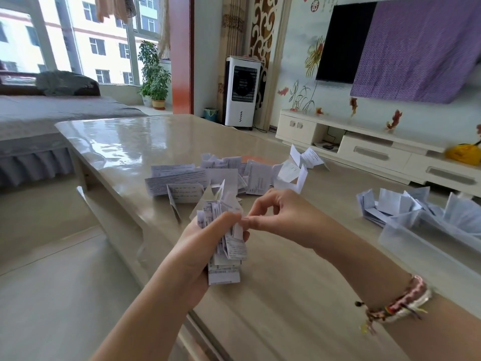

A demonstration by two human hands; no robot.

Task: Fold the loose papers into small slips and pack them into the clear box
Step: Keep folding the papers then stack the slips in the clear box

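My left hand grips a thick bundle of folded paper slips upright above the table's near edge. My right hand pinches the top of that bundle with thumb and forefinger. A pile of loose printed papers lies on the table just beyond my hands. The clear box stands at the right edge of the view, with several folded slips in and behind it.
The glossy beige table runs away to the far left. A few bent papers lie at the pile's far right. Past the table stand a white TV cabinet and a white fan unit.
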